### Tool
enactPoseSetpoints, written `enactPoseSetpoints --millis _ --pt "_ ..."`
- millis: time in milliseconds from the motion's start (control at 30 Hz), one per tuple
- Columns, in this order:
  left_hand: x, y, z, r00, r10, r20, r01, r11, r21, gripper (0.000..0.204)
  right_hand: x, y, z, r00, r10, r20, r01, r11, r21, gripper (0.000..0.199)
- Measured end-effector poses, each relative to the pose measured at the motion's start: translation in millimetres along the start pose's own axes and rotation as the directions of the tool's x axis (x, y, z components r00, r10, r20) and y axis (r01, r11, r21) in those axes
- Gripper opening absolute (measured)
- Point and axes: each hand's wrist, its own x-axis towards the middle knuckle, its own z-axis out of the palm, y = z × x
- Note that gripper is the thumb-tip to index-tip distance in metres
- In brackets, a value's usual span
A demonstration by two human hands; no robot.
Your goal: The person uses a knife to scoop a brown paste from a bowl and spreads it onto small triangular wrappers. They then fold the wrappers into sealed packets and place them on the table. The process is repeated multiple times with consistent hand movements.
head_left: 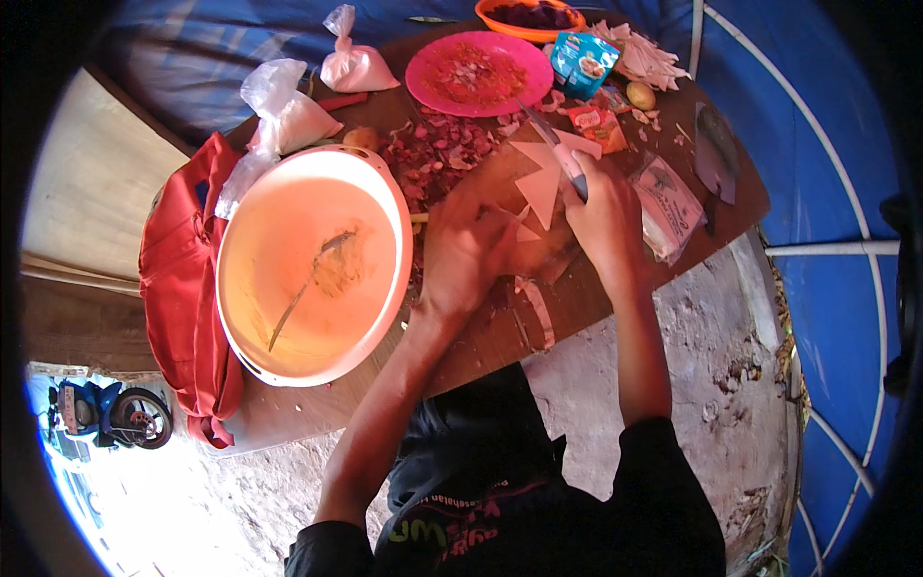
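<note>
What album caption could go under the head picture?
Above a brown wooden table, the right hand holds a grey-bladed knife near a round pink plate.

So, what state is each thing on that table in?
Knife: held in the right grip, blade bare.
Left grip: curled; anything held is unclear.
Basin: uncovered, stained inside, utensil lying in it.
Pink plate: spread with reddish bits.
Orange bowl: uncovered, dark purple contents.
Far bag: tied, pale contents.
Blue packet: opened or sealed unclear.
</note>
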Motion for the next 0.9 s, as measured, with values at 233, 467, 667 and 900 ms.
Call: enactPoseSetpoints --millis 233,467,667,900 --pt "6 34 -9 0.938 -0.331 -0.104 0.290 0.913 -0.288 0.014 1 5 17 0.988 -0.111 -0.111 0.124 0.986 0.115 0.041" --pt "0 79 -118 0.783 -0.606 0.138 0.309 0.186 -0.933 0.020 17 -10 -4 0.990 0.069 -0.124 0.007 0.848 0.530 0.034" --pt "4 -47 -244 0.737 -0.666 -0.115 0.374 0.544 -0.751 0.040 5 -82 -62 0.948 -0.147 0.283 -0.107 0.689 0.717 0.030" --pt "-18 -136 -260 0.763 -0.644 -0.061 0.444 0.590 -0.674 0.035 19 -162 -88 0.749 -0.578 0.325 0.348 0.760 0.550 0.020"
